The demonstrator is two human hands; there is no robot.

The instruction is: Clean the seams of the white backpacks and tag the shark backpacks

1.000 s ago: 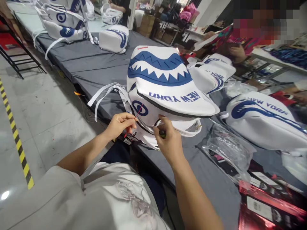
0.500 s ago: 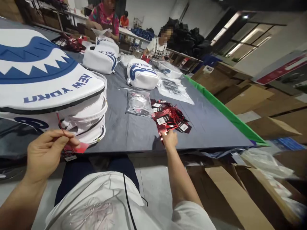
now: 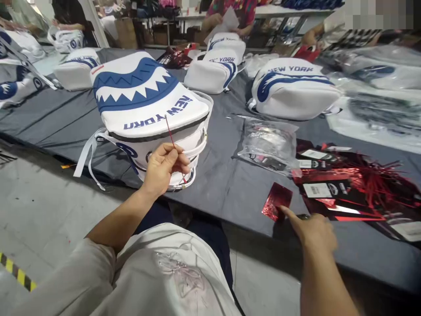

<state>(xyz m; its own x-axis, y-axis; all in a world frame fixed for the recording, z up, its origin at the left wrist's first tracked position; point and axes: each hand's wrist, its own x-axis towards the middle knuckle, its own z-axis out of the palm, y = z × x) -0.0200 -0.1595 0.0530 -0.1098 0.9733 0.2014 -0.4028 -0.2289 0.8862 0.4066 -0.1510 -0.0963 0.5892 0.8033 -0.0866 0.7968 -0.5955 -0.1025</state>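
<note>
A thin red string (image 3: 170,130) is pinched upright between thumb and forefinger of the left hand (image 3: 162,169), kept taut just before the white bag (image 3: 148,109). The right hand (image 3: 312,228), holding nothing, is loosely curled with 1 finger extended onto a red tag (image 3: 276,201), pinning it flat on the table (image 3: 217,184).

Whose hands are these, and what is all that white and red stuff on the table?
The camera sits on a person's head and looks down, so you see that person's own two hands. The left hand pinches a thin red string in front of a white bag with blue shark teeth and NEW YORK on it. The right hand points a finger onto a shiny red tag on the grey table. Beside it lie more red tags and a clear plastic packet. Other bags and other people are farther back.
</note>
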